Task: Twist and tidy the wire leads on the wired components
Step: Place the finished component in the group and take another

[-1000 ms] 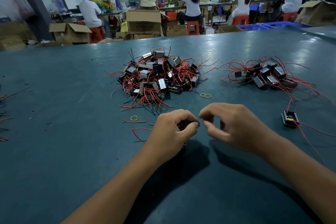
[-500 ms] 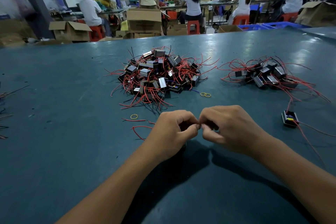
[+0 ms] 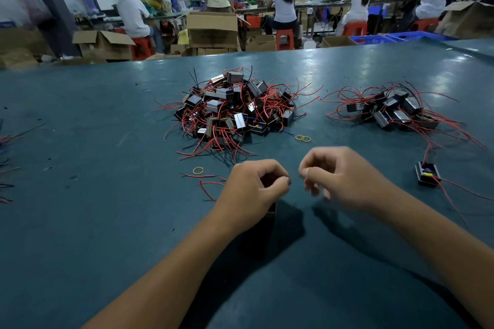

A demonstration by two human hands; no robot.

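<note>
Low centre of frame: left hand (image 3: 251,189) curled, thumb against forefinger, over a dark component (image 3: 270,211) whose edge shows under the palm — what the fingertips pinch is too small to tell. Right hand (image 3: 344,179) just beside, apart from it, fingers curled and blurred; hold cannot be told. Lone component (image 3: 427,175) at right on the teal table (image 3: 80,222). Beyond, mid-frame: large pile (image 3: 230,112) of red-wired components; smaller pile (image 3: 395,112) upper right. Yellow bands (image 3: 303,138) between.
</note>
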